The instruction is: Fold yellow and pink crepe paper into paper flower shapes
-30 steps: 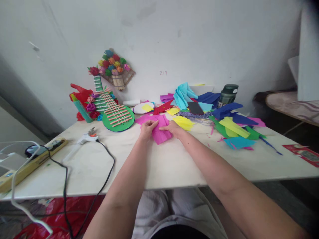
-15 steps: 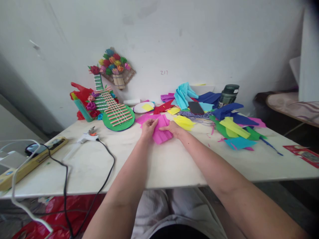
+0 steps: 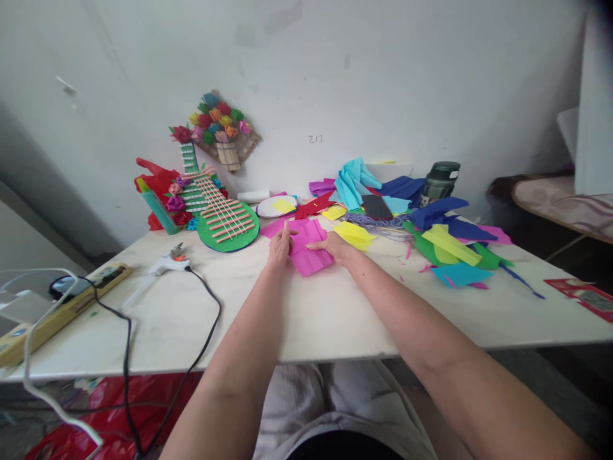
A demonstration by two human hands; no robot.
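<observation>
A pleated sheet of pink crepe paper (image 3: pixel 309 246) is between my two hands, over the near middle of the table. My right hand (image 3: pixel 338 248) pinches its right side, thumb on top and the other fingers underneath. At the left edge, my left hand (image 3: pixel 280 248) has its thumb raised and its fingers curled against the paper; part of the fingers is hidden. Another piece of pink paper (image 3: pixel 272 228) lies just behind my left hand. A yellow crepe paper piece (image 3: pixel 354 236) rests beyond my right hand.
A green paper guitar (image 3: pixel 225 233) with flowers stands at left. In front are a glue gun (image 3: pixel 170 263), its black cord and a power strip (image 3: pixel 62 313). Crepe scraps, purple yarn (image 3: pixel 376 222), a phone (image 3: pixel 377 207) and a dark bottle (image 3: pixel 439 182) lie along the back and right.
My left thumb has lifted from the pink crepe paper, and my left hand has shifted slightly left. The paper looks more spread. My right hand has hardly moved.
</observation>
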